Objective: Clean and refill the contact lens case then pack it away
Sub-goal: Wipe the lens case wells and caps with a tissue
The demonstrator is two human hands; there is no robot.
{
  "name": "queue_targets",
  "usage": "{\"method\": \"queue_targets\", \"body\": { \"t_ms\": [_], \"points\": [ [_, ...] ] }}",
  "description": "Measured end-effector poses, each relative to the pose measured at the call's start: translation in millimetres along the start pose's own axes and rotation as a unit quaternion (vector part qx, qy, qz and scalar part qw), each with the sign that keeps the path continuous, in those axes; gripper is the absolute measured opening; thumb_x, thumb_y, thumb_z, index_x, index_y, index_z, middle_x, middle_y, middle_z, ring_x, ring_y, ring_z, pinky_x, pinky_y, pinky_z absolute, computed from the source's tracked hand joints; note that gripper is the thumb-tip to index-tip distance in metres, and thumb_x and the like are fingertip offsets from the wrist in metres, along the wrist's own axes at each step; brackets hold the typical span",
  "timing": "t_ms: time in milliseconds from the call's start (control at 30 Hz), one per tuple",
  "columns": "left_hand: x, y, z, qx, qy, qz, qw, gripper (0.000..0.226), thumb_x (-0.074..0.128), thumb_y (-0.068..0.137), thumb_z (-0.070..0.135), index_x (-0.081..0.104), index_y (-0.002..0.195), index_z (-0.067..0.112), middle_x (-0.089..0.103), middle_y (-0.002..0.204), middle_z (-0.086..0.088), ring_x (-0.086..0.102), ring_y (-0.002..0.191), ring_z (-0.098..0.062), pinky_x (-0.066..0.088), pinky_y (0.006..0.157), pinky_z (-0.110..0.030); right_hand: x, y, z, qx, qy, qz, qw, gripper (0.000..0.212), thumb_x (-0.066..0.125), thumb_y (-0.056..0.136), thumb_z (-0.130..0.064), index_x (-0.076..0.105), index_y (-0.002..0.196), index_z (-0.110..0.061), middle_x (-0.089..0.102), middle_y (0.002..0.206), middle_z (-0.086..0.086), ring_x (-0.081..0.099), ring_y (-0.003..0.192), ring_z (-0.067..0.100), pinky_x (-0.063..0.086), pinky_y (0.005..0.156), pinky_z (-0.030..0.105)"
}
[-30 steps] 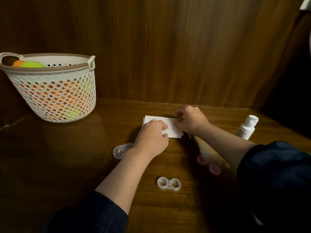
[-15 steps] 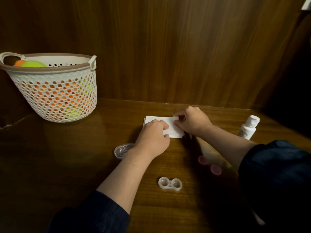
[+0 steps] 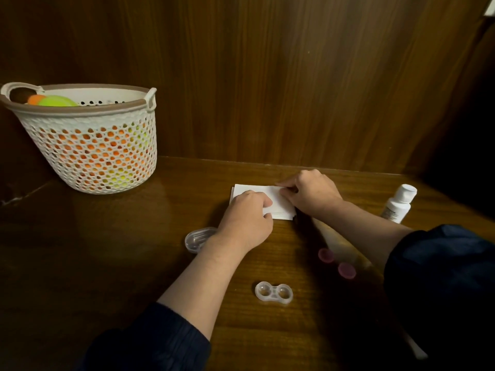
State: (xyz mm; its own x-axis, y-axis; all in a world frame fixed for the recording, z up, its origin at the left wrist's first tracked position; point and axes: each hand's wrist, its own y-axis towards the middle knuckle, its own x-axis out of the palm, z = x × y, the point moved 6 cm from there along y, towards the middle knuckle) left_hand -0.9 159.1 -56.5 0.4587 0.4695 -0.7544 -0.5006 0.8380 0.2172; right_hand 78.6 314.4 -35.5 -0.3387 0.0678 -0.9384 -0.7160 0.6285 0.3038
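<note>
My right fingers [image 3: 288,189] pinch the top edge of the tissue [image 3: 278,199], a white folded stack lying on the bench [image 3: 134,250]. My left hand [image 3: 247,215] lies curled on the tissue's near left part, fingers bent down against it, pressing rather than gripping. The right hand [image 3: 312,192] rests over the far right corner. Just left of my left wrist sits a clear lid [image 3: 198,238]. Near me, between my forearms, the open lens case [image 3: 273,293] lies flat with both wells up. Two pink caps [image 3: 347,270] lie beside my right forearm. A white bottle [image 3: 399,203] stands right; a basket [image 3: 88,145] far left.
</note>
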Motion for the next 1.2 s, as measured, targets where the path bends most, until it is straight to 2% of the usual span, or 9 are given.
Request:
{"method": "queue_targets", "body": {
  "t_ms": [133, 267, 333, 433, 567, 733, 867, 1067, 1200],
  "points": [
    [-1, -1, 0, -0.001, -0.003, -0.001, 1.0, 0.038, 0.063, 0.105, 0.017, 0.065, 0.143, 0.019, 0.062, 0.148, 0.0, 0.059, 0.134, -0.019, 0.05, 0.106, -0.03, 0, -1, -2, -0.036, -0.004, 0.002, 0.999, 0.028, 0.061, 0.106, -0.043, 0.074, 0.131, -0.044, 0.076, 0.132, -0.011, 0.073, 0.11, 0.021, 0.065, 0.088, 0.043],
    [-2, -1, 0, -0.002, -0.019, 0.002, 1.0, 0.039, 0.064, 0.105, 0.016, 0.064, 0.144, 0.02, 0.061, 0.149, 0.0, 0.058, 0.136, -0.02, 0.051, 0.108, -0.032, -4, -2, -3, -0.098, -0.004, 0.031, 0.995, 0.029, 0.061, 0.107, -0.039, 0.074, 0.133, -0.041, 0.044, 0.168, -0.007, 0.059, 0.137, 0.024, 0.054, 0.109, 0.047],
    [-3, -1, 1, -0.004, -0.035, 0.007, 0.999, 0.04, 0.064, 0.105, 0.015, 0.063, 0.145, 0.021, 0.06, 0.15, -0.001, 0.058, 0.137, -0.02, 0.052, 0.109, -0.034, -10, -6, -10, -0.141, -0.025, 0.062, 0.988, 0.029, 0.059, 0.108, -0.036, 0.074, 0.133, -0.038, 0.04, 0.17, -0.004, 0.057, 0.132, 0.026, 0.051, 0.108, 0.048],
    [-3, -1, 1, -0.004, -0.043, 0.006, 0.999, 0.039, 0.064, 0.105, 0.015, 0.063, 0.144, 0.021, 0.06, 0.15, -0.001, 0.059, 0.135, -0.02, 0.054, 0.106, -0.033, -18, -11, -23, -0.205, -0.124, 0.109, 0.965, 0.026, 0.059, 0.108, -0.035, 0.08, 0.123, -0.038, 0.041, 0.17, 0.002, 0.054, 0.107, 0.026, 0.047, 0.077, 0.037],
    [-3, -3, 0, 0.001, -0.047, 0.003, 0.999, 0.039, 0.064, 0.105, 0.015, 0.064, 0.143, 0.021, 0.06, 0.148, -0.001, 0.059, 0.134, -0.02, 0.052, 0.105, -0.031, -25, -13, -30, -0.187, -0.162, 0.135, 0.959, 0.021, 0.065, 0.102, -0.032, 0.086, 0.106, -0.034, 0.061, 0.152, 0.001, 0.055, 0.113, 0.028, 0.05, 0.09, 0.041],
    [-8, -1, -3, -0.021, -0.117, 0.034, 0.992, 0.037, 0.063, 0.104, 0.011, 0.066, 0.141, 0.018, 0.064, 0.142, -0.001, 0.063, 0.126, -0.016, 0.049, 0.09, -0.018, -26, -10, -24, -0.106, 0.046, 0.088, 0.989, 0.01, 0.072, 0.099, -0.033, 0.078, 0.094, -0.027, 0.073, 0.111, -0.009, 0.06, 0.102, 0.016, 0.051, 0.079, 0.032],
    [-19, 0, -10, -0.071, -0.207, 0.104, 0.97, 0.039, 0.064, 0.104, 0.01, 0.059, 0.141, 0.021, 0.065, 0.134, 0.001, 0.062, 0.115, -0.011, 0.044, 0.073, -0.008, -22, -7, -12, 0.03, 0.314, 0.043, 0.948, 0.012, 0.06, 0.107, -0.04, 0.064, 0.103, -0.029, 0.067, 0.101, -0.012, 0.064, 0.095, 0.008, 0.053, 0.07, 0.024],
    [-31, 0, -21, -0.175, -0.196, 0.168, 0.95, 0.089, 0.079, 0.09, 0.045, 0.026, 0.159, 0.024, 0.028, 0.162, -0.006, 0.029, 0.147, -0.028, 0.043, 0.11, -0.042, -18, -6, -11, 0.098, 0.463, 0.025, 0.88, 0.015, 0.048, 0.113, -0.039, 0.06, 0.111, -0.031, 0.062, 0.112, -0.006, 0.06, 0.103, 0.014, 0.049, 0.074, 0.027],
    [-18, 7, -22, -0.17, -0.344, 0.086, 0.92, 0.095, 0.074, 0.085, 0.065, 0.02, 0.16, 0.04, 0.04, 0.158, -0.001, 0.041, 0.144, -0.028, 0.045, 0.102, -0.041, -16, -4, -12, 0.16, 0.529, 0.024, 0.833, 0.021, 0.044, 0.115, -0.036, 0.063, 0.114, -0.027, 0.069, 0.118, 0.001, 0.066, 0.111, 0.022, 0.059, 0.094, 0.042]
  ]
}}
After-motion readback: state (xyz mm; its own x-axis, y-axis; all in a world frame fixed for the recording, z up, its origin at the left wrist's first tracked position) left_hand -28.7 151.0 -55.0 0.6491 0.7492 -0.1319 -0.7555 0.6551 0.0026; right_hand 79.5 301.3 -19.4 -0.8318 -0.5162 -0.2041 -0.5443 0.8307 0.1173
